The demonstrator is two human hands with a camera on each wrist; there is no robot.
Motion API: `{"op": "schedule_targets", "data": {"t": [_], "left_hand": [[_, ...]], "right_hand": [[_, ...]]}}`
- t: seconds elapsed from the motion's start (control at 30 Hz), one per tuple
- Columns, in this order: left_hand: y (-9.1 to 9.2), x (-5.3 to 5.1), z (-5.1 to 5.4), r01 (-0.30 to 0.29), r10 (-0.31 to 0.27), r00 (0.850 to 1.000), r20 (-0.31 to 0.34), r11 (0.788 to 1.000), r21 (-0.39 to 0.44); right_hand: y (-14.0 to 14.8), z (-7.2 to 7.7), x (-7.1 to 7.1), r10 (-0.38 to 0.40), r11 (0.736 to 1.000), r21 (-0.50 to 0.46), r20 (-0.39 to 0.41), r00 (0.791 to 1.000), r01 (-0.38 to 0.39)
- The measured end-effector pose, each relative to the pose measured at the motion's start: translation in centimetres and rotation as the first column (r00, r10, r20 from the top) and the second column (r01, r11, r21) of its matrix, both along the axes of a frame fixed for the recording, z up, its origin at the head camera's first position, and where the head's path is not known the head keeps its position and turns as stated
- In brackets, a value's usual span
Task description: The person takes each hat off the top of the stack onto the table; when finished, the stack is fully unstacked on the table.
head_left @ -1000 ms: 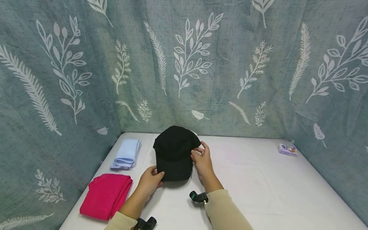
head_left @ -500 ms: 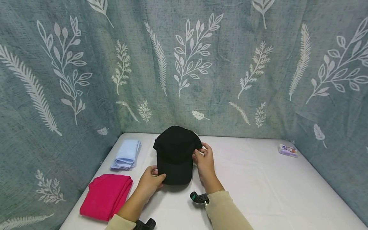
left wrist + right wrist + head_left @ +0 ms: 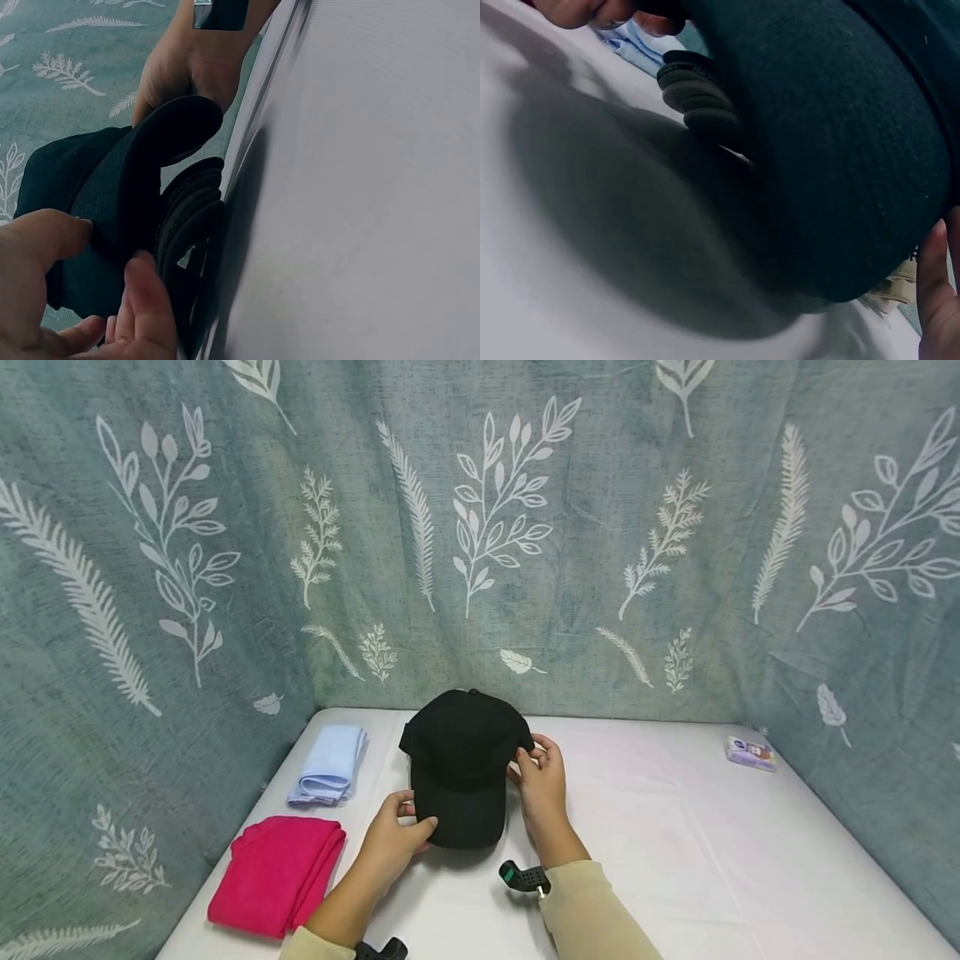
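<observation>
Three sides of a blue-green backdrop (image 3: 570, 527), printed with white leaves, stand along the far, left and right edges of the white-covered worktop (image 3: 660, 860).

Largest among the things there is a black cap (image 3: 465, 760), near the far edge and left of that edge's middle, its crown toward the far edge and its brim toward the near side. The brim is off the worktop and throws a shadow on it. Under the cap, the left wrist view shows a stack of dark, curved layers (image 3: 195, 202); whether the cap touches them I cannot tell.

A folded pink cloth (image 3: 273, 872) lies along the left edge. Farther up that edge, near the far left corner, is a smaller folded pale blue cloth (image 3: 330, 764).

Next come the hands. The left hand (image 3: 393, 835) grips the brim's left side, thumb on top and other fingers below. The right hand (image 3: 542, 781) pinches the cap's right side between thumb and fingers. Beside that hand, the right wrist view shows part of a ribbed tan item (image 3: 896, 289), too hidden to identify.

A black device (image 3: 525, 878) sits at the right wrist, another (image 3: 386, 950) at the left. Smallest is a purple-and-white packet (image 3: 750, 753) near the far right corner.
</observation>
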State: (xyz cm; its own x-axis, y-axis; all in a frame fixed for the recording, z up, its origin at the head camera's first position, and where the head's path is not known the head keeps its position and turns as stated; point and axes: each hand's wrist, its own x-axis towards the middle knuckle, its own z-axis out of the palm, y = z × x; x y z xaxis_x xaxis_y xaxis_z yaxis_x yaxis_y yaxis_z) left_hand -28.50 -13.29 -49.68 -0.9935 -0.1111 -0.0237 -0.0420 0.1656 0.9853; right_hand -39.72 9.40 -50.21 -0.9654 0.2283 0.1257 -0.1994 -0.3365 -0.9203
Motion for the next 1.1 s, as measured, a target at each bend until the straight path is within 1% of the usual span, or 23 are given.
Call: {"op": "schedule_targets", "data": {"t": [0.2,0.4,0.57,0.7,0.9,1.03,1.1], "left_hand": [[0.3,0.1,0.0,0.004,-0.004,1.0,-0.024,1.0,-0.001],[0.8,0.3,-0.1,0.044,-0.044,0.999,-0.013,0.999,0.017],[1.5,0.4,0.1,0.055,-0.054,0.998,-0.034,0.998,0.023],[2.0,0.5,0.4,0.07,-0.07,0.996,-0.048,0.998,-0.002],[2.6,0.7,0.6,0.084,-0.087,0.995,-0.056,0.995,-0.053],[3.4,0.7,0.8,0.107,-0.111,0.993,-0.051,0.991,-0.081],[3.8,0.6,1.0,0.119,-0.125,0.99,-0.06,0.989,-0.087]], "right_hand": [[0.4,0.5,0.2,0.0,1.0,-0.008,-0.001,1.0,0.0],[1.3,0.7,0.4,-0.018,1.0,-0.02,0.004,1.0,0.018],[2.3,1.0,0.8,-0.015,0.999,-0.031,0.009,1.0,0.015],[3.1,1.2,1.0,-0.013,0.999,-0.05,0.02,1.0,0.014],[4.0,1.3,1.2,0.016,0.999,-0.053,0.034,0.999,-0.014],[4.9,1.5,1.5,0.011,0.997,-0.074,0.035,0.999,-0.008],[5.4,1.6,1.7,0.007,0.996,-0.087,0.034,0.999,-0.004]]}}
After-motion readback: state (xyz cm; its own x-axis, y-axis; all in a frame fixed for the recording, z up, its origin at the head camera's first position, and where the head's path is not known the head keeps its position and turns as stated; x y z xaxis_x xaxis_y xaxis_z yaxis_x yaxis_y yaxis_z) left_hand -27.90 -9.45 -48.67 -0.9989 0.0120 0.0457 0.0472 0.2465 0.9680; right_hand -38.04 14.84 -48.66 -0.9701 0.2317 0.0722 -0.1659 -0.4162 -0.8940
